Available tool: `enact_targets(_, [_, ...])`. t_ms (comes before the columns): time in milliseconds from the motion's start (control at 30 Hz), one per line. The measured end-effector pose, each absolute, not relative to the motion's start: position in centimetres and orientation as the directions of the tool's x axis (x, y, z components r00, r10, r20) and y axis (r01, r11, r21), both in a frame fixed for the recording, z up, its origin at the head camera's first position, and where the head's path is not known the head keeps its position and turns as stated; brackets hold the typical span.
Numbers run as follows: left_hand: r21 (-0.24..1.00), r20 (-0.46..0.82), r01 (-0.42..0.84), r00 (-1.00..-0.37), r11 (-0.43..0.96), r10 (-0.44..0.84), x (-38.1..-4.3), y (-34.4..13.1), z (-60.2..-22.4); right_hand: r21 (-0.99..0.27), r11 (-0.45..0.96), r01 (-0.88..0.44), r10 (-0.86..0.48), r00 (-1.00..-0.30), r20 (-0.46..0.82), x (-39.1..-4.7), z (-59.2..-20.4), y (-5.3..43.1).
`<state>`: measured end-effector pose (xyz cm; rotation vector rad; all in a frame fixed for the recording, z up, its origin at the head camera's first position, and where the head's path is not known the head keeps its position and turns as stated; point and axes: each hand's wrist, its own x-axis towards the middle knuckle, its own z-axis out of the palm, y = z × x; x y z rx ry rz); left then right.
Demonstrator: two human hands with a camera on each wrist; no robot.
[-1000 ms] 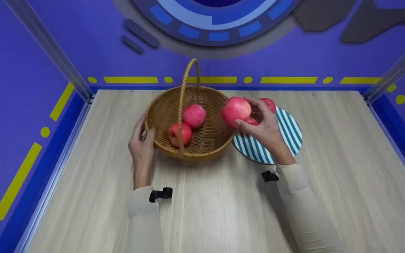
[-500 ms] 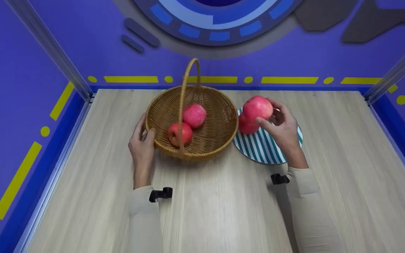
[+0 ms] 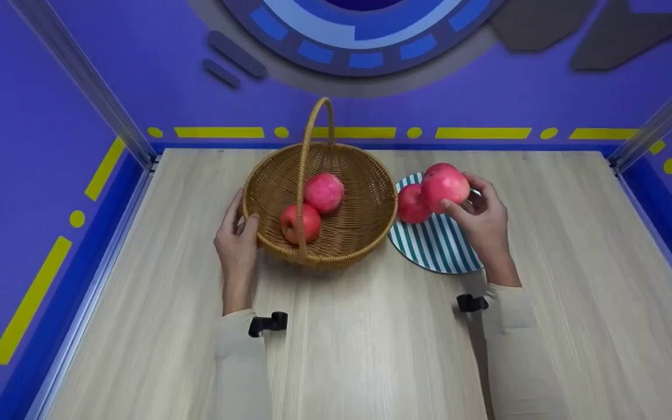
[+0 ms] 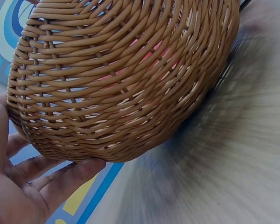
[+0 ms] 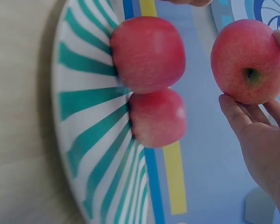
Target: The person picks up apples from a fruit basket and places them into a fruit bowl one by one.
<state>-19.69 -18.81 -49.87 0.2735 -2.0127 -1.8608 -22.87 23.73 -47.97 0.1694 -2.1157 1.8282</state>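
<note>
My left hand [image 3: 237, 242] grips the left side of a brown wicker basket [image 3: 365, 233], thumb and fingers against its outer wall in the left wrist view. Inside the basket lie two red-pink apples, a pinkish one [image 3: 324, 192] and a redder one [image 3: 301, 223] partly crossed by the handle. My right hand [image 3: 485, 219] holds another apple [image 5: 249, 60] between thumb and fingers, above a plate [image 3: 435, 251] with green and white stripes. Two apples sit on that plate: one [image 3: 413, 204] near the basket, the other [image 5: 147, 53] mostly hidden behind the held apple in the head view.
The basket's tall arched handle [image 3: 310, 122] stands over its opening. Plate and basket stand side by side on a light wood table [image 3: 359, 350]. Blue panels [image 3: 184, 87] with yellow marks close off the back and both sides.
My right hand has carried its apple to the right, from beside the basket's right rim to over the plate. My left hand and the basket have stayed in place.
</note>
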Motion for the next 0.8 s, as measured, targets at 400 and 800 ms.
enact_targets(400, [0.99, 0.133, 0.099, -0.908, 0.104, -0.398, -19.8, -18.8, -49.9, -0.941, 0.22, -0.259, 0.154, -0.943, 0.296, -22.8, -49.1, 25.1])
enact_targets(800, [0.989, 0.138, 0.102, -0.907, 0.11, -0.398, -19.7, -18.7, -49.8, -0.924, 0.354, -0.144, 0.174, -0.961, 0.216, -22.9, -49.5, 25.9])
